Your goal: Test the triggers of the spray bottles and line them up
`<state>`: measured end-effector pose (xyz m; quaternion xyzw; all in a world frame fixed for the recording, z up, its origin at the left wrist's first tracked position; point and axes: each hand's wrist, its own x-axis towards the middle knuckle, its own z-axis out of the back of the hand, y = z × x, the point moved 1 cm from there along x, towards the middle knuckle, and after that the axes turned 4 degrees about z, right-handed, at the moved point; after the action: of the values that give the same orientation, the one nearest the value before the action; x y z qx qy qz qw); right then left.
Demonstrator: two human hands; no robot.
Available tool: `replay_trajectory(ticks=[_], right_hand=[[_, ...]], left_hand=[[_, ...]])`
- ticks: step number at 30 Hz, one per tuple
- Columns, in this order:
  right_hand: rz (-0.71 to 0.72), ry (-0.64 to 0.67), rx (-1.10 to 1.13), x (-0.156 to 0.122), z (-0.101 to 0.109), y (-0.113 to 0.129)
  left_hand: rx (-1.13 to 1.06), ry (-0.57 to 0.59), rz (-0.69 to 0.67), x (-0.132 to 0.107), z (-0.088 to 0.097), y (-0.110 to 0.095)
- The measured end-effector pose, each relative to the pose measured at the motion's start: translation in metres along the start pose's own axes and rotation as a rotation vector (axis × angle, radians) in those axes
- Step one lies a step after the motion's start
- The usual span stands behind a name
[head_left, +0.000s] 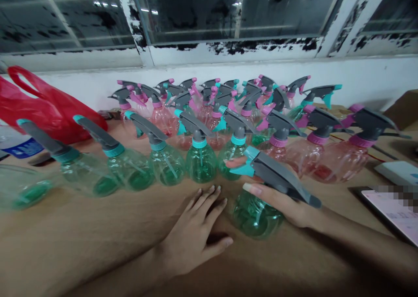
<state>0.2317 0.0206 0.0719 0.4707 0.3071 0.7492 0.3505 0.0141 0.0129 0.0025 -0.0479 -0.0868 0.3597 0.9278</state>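
Observation:
My right hand (287, 201) is wrapped round the neck of a green spray bottle (257, 221) with a grey and teal trigger head, at the front right of the others. The bottle is tilted slightly, its nozzle pointing left. Flat on the table (124, 244), my left hand (196, 231) lies with fingers spread, just left of that bottle and holding nothing. Beyond my hands runs a front row of spray bottles, among them a green one with a teal collar (200, 162) and a pink one with a pink collar (341, 160).
More pink and green spray bottles (163, 118) crowd behind the front row, near the wall. A red plastic bag (55, 109) is at the back left. At the right lie a phone (385, 205) with a lit screen and a white box (398, 173); a cardboard box (403, 109) stands behind.

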Motion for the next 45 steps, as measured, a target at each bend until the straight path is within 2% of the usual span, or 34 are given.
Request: replay_trajectory(ticks=[20, 36, 45], right_hand=[[0.054, -0.025, -0.007, 0.0014, 0.0008, 0.0026], [0.008, -0.005, 0.029, -0.0007, -0.0007, -0.0001], [-0.056, 0.025, 0.158, -0.0031, -0.0031, -0.0023]], left_hand=[[0.007, -0.015, 0.003, -0.0012, -0.0017, 0.0021], [0.039, -0.002, -0.001, -0.0004, -0.0002, 0.0001], [0.044, -0.004, -0.001, -0.0018, -0.0024, 0.001]])
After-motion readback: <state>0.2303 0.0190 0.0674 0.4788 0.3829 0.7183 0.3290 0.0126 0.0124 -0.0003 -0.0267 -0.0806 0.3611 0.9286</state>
